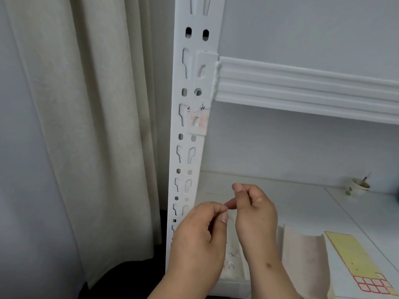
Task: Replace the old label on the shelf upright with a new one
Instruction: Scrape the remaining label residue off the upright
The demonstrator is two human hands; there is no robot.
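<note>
1. Your left hand [200, 240] sits lowest and closest, fingers curled inward with thumb and forefinger tips pressed together; whether a scrap is caught between them is too small to tell.
2. Your right hand [254, 210] is just beside it, slightly higher, fingers curled too; its thumb and forefinger meet the left fingertips, so both hands work at one tiny spot.
3. Well above both hands, the old label [198, 123] remains on the shelf upright [192, 147]: a torn, pale patch with pinkish-red smears, ragged along its top edge, stuck over one keyhole slot just under the beam bracket.
4. That upright is white painted metal, flat-faced and punched with paired keyhole slots and small round and oval holes down its length.
5. A ribbed white beam [306, 87] joins it at the right, its face moulded in long parallel ridges.
6. Below your hands, small reddish-white flecks [232, 255] lie scattered on the white shelf board [302, 197].
7. To the right lie a curled, pale backing sheet [302, 255] and a yellow label sheet [356, 260] with red-bordered white squares at its near end.
8. A small cup [360, 186] stands far back on the board.
9. Cream fabric curtain [90, 126] hangs in soft folds to the left.
</note>
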